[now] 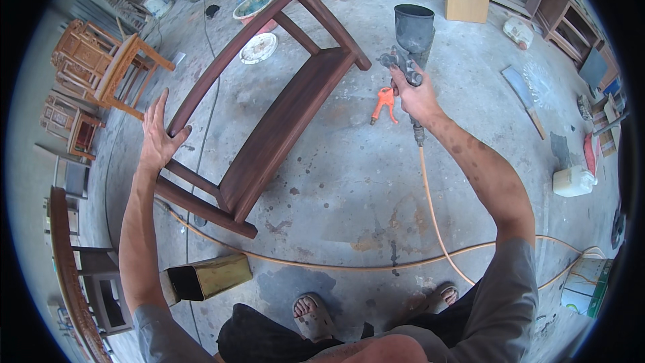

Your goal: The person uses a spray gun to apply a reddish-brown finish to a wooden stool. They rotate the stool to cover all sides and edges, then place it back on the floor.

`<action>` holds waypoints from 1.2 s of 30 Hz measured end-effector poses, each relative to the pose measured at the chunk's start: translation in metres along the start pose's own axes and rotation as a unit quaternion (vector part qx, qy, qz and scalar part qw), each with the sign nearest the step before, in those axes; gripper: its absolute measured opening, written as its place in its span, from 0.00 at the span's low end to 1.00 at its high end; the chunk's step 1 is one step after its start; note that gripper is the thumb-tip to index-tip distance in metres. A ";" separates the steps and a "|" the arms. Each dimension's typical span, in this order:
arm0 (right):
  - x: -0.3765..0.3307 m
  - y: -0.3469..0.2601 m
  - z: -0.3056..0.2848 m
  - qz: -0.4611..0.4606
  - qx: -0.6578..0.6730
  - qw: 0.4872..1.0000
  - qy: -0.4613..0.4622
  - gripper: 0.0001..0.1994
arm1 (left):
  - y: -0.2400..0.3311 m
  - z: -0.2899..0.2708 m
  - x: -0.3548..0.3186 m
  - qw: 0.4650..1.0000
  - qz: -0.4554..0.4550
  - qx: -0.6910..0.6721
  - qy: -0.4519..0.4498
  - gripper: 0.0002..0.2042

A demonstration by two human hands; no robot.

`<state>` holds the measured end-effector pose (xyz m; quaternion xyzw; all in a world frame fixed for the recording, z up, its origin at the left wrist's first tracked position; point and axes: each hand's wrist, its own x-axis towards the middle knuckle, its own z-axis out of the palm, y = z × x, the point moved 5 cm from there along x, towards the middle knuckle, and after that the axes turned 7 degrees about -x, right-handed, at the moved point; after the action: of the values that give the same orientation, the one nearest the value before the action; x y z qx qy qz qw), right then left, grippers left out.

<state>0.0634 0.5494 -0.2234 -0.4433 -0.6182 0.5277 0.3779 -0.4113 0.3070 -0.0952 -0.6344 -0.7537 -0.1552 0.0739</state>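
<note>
A long dark brown wooden bench frame (282, 118) stands tipped on the concrete floor in front of me. My left hand (160, 134) rests flat against its near curved rail, fingers spread. My right hand (416, 98) grips a spray gun (408, 44) with a dark grey cup on top, held up to the right of the bench's far end. A tan air hose (430, 208) hangs from the gun and runs down across the floor.
A brass-coloured square tin (205, 277) lies near my feet. An orange tool (383, 104) lies on the floor beyond the gun. Light wooden chairs (111, 71) stand at left, shelving (564, 20) at right, a white jug (573, 181) and bowls (259, 47) on the floor.
</note>
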 end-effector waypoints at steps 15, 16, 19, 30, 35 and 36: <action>-0.002 -0.015 0.007 -0.025 -0.008 0.999 -0.018 0.18 | 0.004 -0.001 -0.001 1.000 -0.018 0.002 -0.007 0.50; -0.004 -0.013 0.007 -0.010 -0.003 1.000 -0.019 0.18 | 0.004 -0.001 -0.001 1.000 -0.016 0.002 -0.006 0.50; -0.001 -0.010 0.006 -0.015 0.002 1.000 0.012 0.16 | 0.009 -0.002 -0.001 1.000 -0.021 0.009 -0.010 0.50; 0.027 -0.115 0.029 -0.110 -0.010 0.994 -0.007 0.14 | 0.005 -0.002 -0.005 1.000 0.008 -0.004 0.005 0.49; 0.002 -0.070 0.022 -0.078 -0.080 0.993 -0.038 0.20 | 0.001 -0.008 -0.003 1.000 0.006 0.010 0.010 0.48; -0.009 -0.056 0.019 -0.097 -0.082 0.992 -0.017 0.16 | 0.000 -0.005 -0.002 1.000 0.004 0.009 0.016 0.48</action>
<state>0.0399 0.5319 -0.1710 -0.4019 -0.7060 0.4436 0.3785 -0.4114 0.3037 -0.0914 -0.6340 -0.7513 -0.1582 0.0921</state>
